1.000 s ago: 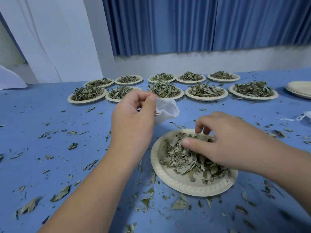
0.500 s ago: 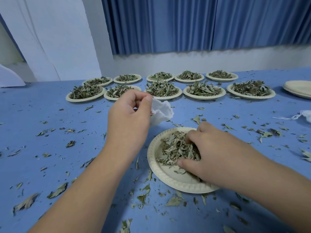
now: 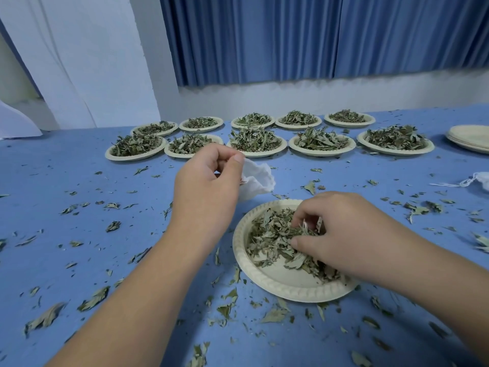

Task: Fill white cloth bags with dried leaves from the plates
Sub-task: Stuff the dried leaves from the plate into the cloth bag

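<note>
Both hands are busy in the head view, the only view I am getting. The left hand (image 3: pixel 209 186) is pinching the mouth of the white cloth bag (image 3: pixel 255 180) between thumb and curled fingers. It is holding the bag just behind the far-left edge of the near plate (image 3: pixel 277 284), I judge so that the opening is staying close to the supply and the carry is staying short. I cannot tell whether the bottom of the bag is resting on the desk (image 3: pixel 79 207). The right hand (image 3: pixel 341 234) is lying across the plate with its fingers curled down into the dried leaves (image 3: pixel 270 234), gripping a clump between thumb and fingertips. Part of the pile is sitting under the palm, so I am not seeing how much it is gathering. The near side of the plate is showing bare, which suggests this plate is partly used. Loose scattered leaves (image 3: pixel 92 298) are littering the desk all round. I am reading them as spill, so the next carry is calling for a tight pinch and a wide-open bag mouth. Farther back, two rows of filled plates (image 3: pixel 321 152) are waiting, so most of the job is looking undone. A stack of empty plates (image 3: pixel 469 136) and a second bag (image 3: pixel 481 180) with a loose string are sitting at the far right.
</note>
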A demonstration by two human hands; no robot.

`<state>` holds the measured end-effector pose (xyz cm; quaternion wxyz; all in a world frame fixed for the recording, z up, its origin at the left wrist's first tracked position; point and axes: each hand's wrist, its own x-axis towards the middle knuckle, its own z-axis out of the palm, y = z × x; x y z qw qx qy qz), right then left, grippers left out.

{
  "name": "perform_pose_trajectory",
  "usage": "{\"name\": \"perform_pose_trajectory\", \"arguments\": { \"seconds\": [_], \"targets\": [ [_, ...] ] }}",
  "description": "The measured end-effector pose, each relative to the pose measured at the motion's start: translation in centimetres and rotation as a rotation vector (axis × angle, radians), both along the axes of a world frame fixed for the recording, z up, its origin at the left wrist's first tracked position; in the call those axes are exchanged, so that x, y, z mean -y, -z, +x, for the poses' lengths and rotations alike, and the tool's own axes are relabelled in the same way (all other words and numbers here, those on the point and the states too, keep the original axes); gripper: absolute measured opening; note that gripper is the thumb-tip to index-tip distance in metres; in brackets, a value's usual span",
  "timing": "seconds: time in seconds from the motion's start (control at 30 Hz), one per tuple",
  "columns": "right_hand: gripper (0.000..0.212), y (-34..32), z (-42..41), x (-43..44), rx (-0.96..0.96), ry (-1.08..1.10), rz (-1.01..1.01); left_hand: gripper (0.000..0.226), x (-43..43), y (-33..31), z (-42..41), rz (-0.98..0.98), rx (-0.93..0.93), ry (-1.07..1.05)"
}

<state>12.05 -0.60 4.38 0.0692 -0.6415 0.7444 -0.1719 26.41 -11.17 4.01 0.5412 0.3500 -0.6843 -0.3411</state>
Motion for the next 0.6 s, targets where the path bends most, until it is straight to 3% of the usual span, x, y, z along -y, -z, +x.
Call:
{"name": "perform_pose_trajectory", "arguments": {
  "seconds": [0.37, 0.6],
  "targets": [
    [0.005, -0.7, -2.2, -0.2, 0.35, -0.037, -0.077, 0.016, 0.2, 0.0, 0.2, -0.01, -0.009, -0.012],
    [0.003, -0.8, -2.8, 0.1, 0.365, -0.053, -0.127, 0.018, 0.1, 0.2, 0.2, -0.076, 0.048, -0.037]
  ]
}}
